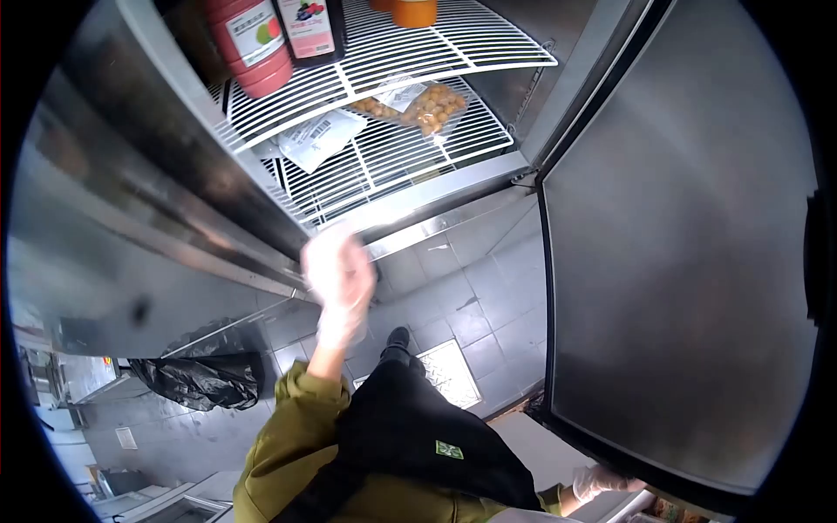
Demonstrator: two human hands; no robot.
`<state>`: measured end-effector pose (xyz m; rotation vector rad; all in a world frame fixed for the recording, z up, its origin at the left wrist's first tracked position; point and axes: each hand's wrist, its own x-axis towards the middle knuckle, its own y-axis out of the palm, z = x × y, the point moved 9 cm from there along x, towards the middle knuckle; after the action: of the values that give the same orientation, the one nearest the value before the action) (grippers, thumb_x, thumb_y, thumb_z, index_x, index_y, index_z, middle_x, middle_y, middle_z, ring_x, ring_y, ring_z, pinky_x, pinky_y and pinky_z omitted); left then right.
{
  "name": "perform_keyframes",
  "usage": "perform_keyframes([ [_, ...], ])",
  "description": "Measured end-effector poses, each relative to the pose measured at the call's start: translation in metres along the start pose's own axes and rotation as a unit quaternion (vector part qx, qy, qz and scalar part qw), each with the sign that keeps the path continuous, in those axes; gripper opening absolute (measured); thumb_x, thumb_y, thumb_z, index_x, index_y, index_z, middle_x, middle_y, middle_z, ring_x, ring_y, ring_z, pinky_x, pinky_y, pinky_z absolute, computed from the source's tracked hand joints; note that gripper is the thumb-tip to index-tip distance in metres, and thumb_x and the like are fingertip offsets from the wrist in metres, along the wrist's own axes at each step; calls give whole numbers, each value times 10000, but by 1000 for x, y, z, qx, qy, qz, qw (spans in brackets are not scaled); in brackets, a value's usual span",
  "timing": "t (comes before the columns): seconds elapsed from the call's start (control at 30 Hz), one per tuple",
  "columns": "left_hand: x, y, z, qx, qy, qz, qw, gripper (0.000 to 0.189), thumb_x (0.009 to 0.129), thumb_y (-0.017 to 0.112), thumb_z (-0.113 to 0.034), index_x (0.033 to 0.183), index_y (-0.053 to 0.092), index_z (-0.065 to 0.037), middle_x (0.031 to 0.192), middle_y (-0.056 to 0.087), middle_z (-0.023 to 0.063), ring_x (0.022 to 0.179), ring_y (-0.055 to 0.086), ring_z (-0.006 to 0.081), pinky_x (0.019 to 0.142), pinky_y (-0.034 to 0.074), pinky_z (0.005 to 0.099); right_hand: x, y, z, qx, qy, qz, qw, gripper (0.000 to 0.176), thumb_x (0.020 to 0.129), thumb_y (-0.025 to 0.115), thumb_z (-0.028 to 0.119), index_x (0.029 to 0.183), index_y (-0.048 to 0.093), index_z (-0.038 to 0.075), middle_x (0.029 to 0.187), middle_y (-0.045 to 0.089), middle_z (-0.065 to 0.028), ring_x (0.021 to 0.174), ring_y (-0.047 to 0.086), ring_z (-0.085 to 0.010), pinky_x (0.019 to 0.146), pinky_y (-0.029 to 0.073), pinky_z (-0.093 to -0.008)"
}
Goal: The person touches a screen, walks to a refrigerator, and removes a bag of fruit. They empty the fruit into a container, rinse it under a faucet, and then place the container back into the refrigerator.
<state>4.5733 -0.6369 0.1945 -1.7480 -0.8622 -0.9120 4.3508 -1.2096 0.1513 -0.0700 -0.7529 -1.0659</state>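
My left hand (338, 272), in a thin clear glove, is in front of the refrigerator's lower front edge (418, 205). It is smeared by motion, so its fingers cannot be made out. My right hand (600, 482), also gloved, is at the bottom edge of the open steel refrigerator door (680, 261), its fingers partly hidden along that edge. Inside the cabinet, a bag of round yellow-brown pieces (436, 109) and a white labelled packet (318, 139) lie on the lower wire shelf (384, 170). They are apart from both hands.
A red bottle (251, 48) and a dark bottle with a pink label (309, 30) stand on the upper wire shelf (488, 48), near an orange container (413, 12). A black plastic bag (205, 381) is at left. Grey tiles (506, 292) cover the floor.
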Motion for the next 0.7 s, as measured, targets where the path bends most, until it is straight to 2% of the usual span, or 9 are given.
perform_keyframes([
  [0.07, 26, 104, 9, -107, -86, 190, 972, 339, 806, 558, -67, 1145, 543, -53, 1115, 564, 139, 1070, 538, 287, 895, 439, 381, 11, 1, 8, -43, -56, -18, 997, 627, 901, 405, 531, 1225, 483, 0, 1178, 532, -151, 1055, 532, -259, 901, 451, -384],
  [0.1, 31, 156, 22, -148, -92, 202, 964, 404, 782, 572, -56, 1183, 522, -69, 1188, 531, 134, 1109, 513, 297, 932, 415, 386, 9, 5, 7, -69, -56, -33, 996, 625, 901, 406, 529, 1225, 483, 0, 1177, 533, -150, 1054, 532, -258, 902, 450, -383],
  [0.23, 43, 335, 55, 135, 254, 237, 928, 475, 742, 623, -131, 1206, 527, -148, 1259, 489, 107, 1216, 434, 266, 1033, 303, 447, -31, 17, -28, -189, 9, -75, 979, 619, 900, 409, 522, 1225, 483, 0, 1172, 535, -148, 1050, 532, -254, 903, 445, -380],
  [0.33, 59, 379, 61, 67, 280, 348, 892, 343, 760, 630, -289, 1080, 617, -166, 1254, 514, 59, 1244, 412, 222, 1044, 269, 480, -91, 15, -74, -258, 124, -72, 955, 615, 900, 412, 516, 1225, 484, -1, 1169, 536, -146, 1047, 532, -252, 905, 442, -377],
  [0.37, 60, 384, 61, 50, 291, 304, 906, 257, 757, 636, -294, 973, 653, -156, 1166, 558, 34, 1212, 436, 201, 1024, 294, 479, -117, 14, -90, -272, 171, -67, 945, 614, 900, 413, 515, 1225, 484, -1, 1168, 537, -145, 1046, 532, -251, 905, 441, -376],
  [0.5, 65, 396, 65, 86, 219, 180, 955, 101, 762, 597, -209, 790, 654, -130, 852, 627, 50, 925, 599, 254, 800, 472, 411, -226, 12, -140, -291, 353, -21, 889, 608, 899, 416, 508, 1225, 484, -1, 1163, 539, -142, 1042, 532, -247, 907, 436, -373],
  [0.53, 71, 404, 75, 55, 126, 229, 964, 137, 794, 556, -168, 740, 669, -113, 793, 646, 117, 815, 627, 295, 810, 479, 435, -252, 13, -148, -288, 393, -6, 874, 607, 899, 417, 506, 1225, 485, -1, 1162, 539, -142, 1041, 532, -246, 907, 435, -372],
  [0.63, 91, 379, 108, -79, -174, 89, 978, 139, 814, 545, -168, 783, 650, -83, 744, 630, 145, 725, 620, 291, 691, 478, 397, -314, 25, -159, -269, 477, 40, 836, 603, 899, 420, 501, 1225, 485, -2, 1159, 541, -140, 1038, 533, -244, 908, 432, -370],
  [0.7, 104, 323, 93, -112, -150, 26, 982, 129, 830, 541, -146, 791, 628, -59, 744, 629, 121, 703, 607, 228, 674, 471, 356, -347, 35, -161, -256, 518, 71, 813, 600, 899, 421, 497, 1225, 485, -2, 1156, 542, -138, 1036, 533, -242, 909, 429, -368],
])
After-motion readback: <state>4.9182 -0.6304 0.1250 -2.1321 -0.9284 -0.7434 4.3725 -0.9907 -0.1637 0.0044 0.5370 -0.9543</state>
